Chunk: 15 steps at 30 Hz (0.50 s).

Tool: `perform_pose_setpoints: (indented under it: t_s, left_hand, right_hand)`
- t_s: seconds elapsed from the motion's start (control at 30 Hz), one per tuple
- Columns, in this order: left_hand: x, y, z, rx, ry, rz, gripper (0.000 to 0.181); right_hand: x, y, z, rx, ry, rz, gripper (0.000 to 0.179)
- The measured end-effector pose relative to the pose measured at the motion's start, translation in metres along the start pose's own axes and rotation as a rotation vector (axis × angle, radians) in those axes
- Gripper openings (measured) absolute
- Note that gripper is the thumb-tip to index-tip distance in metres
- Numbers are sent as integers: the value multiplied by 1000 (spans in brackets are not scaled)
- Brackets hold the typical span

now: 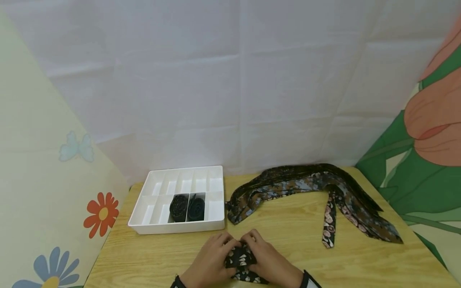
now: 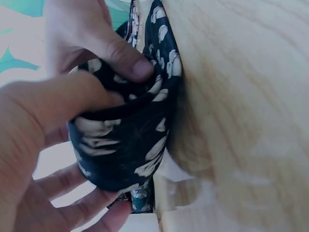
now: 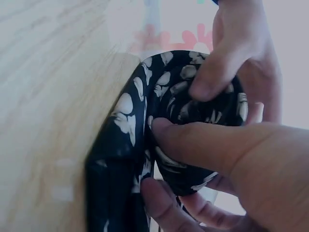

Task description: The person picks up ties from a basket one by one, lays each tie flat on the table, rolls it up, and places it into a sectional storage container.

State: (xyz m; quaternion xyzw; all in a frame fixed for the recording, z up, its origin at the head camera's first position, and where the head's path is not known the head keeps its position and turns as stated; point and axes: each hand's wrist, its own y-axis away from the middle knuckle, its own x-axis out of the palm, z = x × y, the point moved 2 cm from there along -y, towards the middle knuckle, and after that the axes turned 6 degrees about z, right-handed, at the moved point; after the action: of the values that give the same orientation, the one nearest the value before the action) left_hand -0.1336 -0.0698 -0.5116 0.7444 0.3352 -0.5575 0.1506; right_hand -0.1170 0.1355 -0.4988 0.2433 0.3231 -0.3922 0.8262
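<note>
A black necktie with white flower shapes is partly rolled up at the table's front edge. My left hand holds one side of the roll and my right hand the other, both with curled fingers. In the left wrist view the coil stands on its edge, a thumb pressed inside its rim. The right wrist view shows the spiral layers and a flat, unrolled length running off along the table. Both thumbs are at the middle of the coil.
Beyond my left hand stands a white divided tray. Two front compartments hold dark rolled neckties, one brownish and one dark blue-green. A pile of long patterned neckties curves across the back right of the wooden table.
</note>
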Motion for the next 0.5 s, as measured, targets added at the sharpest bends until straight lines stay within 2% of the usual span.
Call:
perform_pose_setpoints:
  t_s: [0.1, 0.2, 0.3, 0.4, 0.5]
  left_hand:
    - [2, 1, 0, -17, 40, 0, 50]
    - [1, 2, 3, -72, 142, 39, 51]
    - [-2, 4, 7, -104, 240, 51, 51]
    - [-6, 6, 8, -83, 270, 42, 48]
    - [-5, 6, 6, -38, 247, 41, 45]
  right_hand:
    - [-1, 6, 1, 51, 17, -19, 68]
    - [0, 11, -1, 118, 40, 7, 76]
    - [-1, 17, -9, 152, 72, 19, 63]
    - [-3, 21, -15, 138, 118, -26, 46]
    - [-6, 23, -14, 134, 169, -65, 53]
